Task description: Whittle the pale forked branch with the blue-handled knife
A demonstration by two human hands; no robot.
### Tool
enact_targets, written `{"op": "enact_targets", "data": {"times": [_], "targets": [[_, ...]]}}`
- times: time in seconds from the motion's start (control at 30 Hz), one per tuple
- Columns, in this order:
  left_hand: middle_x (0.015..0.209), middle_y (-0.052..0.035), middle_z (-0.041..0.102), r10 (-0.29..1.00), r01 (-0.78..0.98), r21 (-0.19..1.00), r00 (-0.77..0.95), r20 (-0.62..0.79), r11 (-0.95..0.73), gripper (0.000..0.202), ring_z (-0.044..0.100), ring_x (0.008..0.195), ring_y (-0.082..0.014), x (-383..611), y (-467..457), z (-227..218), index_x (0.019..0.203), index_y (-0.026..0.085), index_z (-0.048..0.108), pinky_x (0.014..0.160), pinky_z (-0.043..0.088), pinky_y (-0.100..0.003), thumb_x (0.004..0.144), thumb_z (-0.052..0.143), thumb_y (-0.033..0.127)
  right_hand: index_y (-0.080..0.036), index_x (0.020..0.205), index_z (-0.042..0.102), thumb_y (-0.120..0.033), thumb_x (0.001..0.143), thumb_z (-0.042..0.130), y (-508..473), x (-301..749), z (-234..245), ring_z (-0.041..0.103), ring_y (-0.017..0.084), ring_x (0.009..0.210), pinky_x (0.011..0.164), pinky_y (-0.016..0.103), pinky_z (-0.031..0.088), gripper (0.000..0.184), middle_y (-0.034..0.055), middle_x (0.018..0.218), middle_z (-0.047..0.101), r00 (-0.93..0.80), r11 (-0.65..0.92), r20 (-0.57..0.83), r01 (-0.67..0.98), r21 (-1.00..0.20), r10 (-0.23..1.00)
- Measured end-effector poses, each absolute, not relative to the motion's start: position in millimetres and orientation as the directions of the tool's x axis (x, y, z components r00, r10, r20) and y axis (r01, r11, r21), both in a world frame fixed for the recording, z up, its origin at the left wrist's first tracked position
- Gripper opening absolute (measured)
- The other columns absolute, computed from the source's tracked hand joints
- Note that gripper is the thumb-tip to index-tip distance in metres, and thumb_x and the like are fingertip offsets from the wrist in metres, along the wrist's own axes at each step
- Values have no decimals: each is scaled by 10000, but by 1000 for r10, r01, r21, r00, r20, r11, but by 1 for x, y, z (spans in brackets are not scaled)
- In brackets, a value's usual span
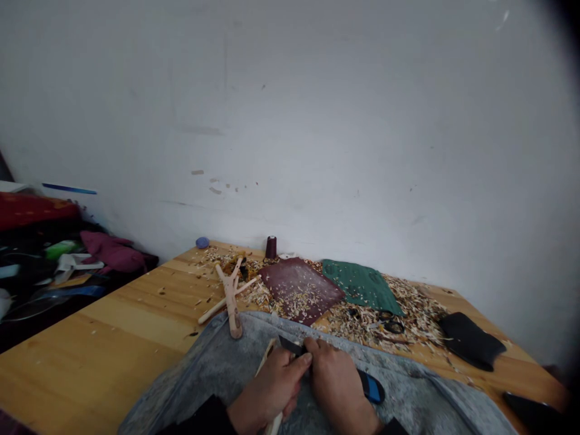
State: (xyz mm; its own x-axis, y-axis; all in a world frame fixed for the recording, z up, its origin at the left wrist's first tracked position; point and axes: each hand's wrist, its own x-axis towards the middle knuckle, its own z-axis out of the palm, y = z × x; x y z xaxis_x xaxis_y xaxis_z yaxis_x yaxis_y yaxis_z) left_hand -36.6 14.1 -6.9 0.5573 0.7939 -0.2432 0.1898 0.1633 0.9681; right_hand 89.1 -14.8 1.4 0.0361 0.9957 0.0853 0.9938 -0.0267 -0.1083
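Observation:
My left hand (276, 380) is closed round a pale peeled wooden stick (266, 355); its upper end shows above the fingers and its lower end below the palm. In my right hand (338, 380) is a knife, its dark blade (290, 345) pointing left across the stick's upper end and its black-and-blue handle (373, 386) sticking out to the right. My left thumb lies against the blade near the right hand's fingers. Under both hands spreads a grey cloth (203, 374). A peeled forked branch (232, 299) rests on the cloth's far edge.
Wood shavings (417, 308) cover the back of the wooden table (113, 332), around a maroon sheet (299, 290), a green sheet (362, 284) and scissors (393, 327). A thread spool (270, 247) stands by the wall. A black piece (471, 339) lies at right.

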Motion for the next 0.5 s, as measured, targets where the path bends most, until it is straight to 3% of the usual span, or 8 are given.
{"op": "enact_targets", "data": {"times": [0.13,0.27,0.5], "targets": [[357,123,328,831,254,951,480,-281,175,393,280,255,-71,-34,13,-8,696,247,380,311,224,-208,831,470,604,-207,1048,609,-40,861,362,-15,88,6,678,227,806,618,276,428,351,86,921,692,65,-59,71,995,-84,995],[353,129,322,830,236,949,470,-301,211,433,272,241,-71,-30,15,-17,695,254,347,298,226,-210,814,454,656,-201,1044,617,-54,872,368,-14,90,6,674,211,825,642,267,420,337,82,932,695,50,-40,70,990,-136,996],[385,140,296,782,91,988,603,-157,129,378,278,272,-66,-37,17,-19,760,242,387,317,243,-212,804,499,600,-213,1034,629,-81,861,405,-14,93,0,663,188,831,669,247,398,312,49,913,701,-35,59,120,978,-201,992]]}}
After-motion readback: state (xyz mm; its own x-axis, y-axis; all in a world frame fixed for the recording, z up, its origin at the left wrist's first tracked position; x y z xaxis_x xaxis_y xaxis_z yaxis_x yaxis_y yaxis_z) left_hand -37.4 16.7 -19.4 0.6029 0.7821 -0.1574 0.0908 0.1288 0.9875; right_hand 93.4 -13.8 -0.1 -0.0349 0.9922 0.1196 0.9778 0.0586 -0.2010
